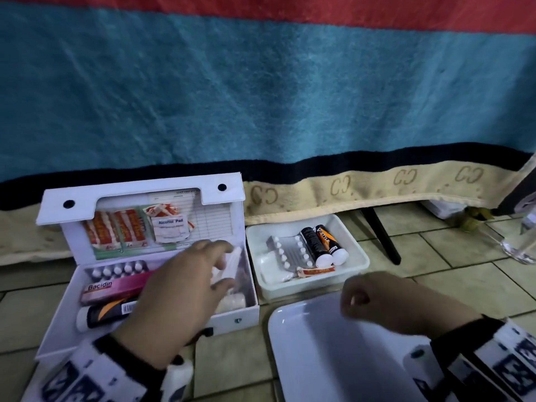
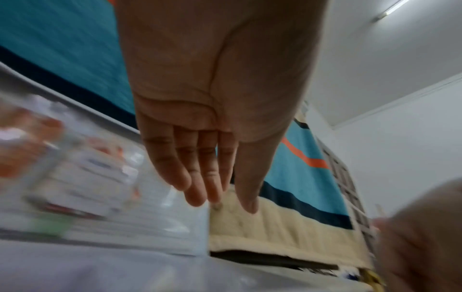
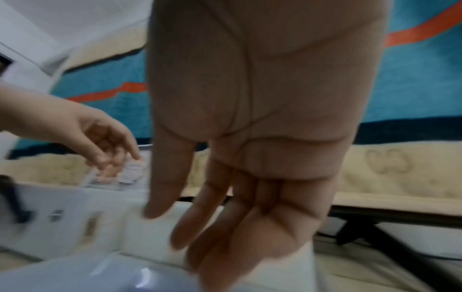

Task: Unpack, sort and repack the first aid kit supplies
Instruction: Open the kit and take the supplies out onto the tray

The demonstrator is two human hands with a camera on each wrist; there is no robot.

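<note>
The white first aid kit box [image 1: 237, 313] stands open on the floor at left, its lid [image 1: 139, 191] upright with plasters and an alcohol pad [image 1: 171, 229] tucked inside. In the box lie a blister pack [image 1: 119, 269], a pink Bacidin box [image 1: 110, 288], a black-orange tube [image 1: 107, 311] and a clear bag [image 1: 242, 274] of white items. My left hand [image 1: 224, 265] [image 2: 222, 199] hovers over the bag, fingers spread and holding nothing. My right hand [image 1: 352, 300] [image 3: 180, 233] hangs relaxed and holding nothing over the big white tray [image 1: 319, 358].
A small white tray [image 1: 362, 258] right of the kit holds a blister pack [image 1: 290, 250], two black-orange tubes [image 1: 316, 245] and a plaster [image 1: 316, 270]. A blue blanket [image 1: 261, 97] hangs behind. A black leg [image 1: 380, 233] and a clear glass [image 1: 522, 245] stand at right.
</note>
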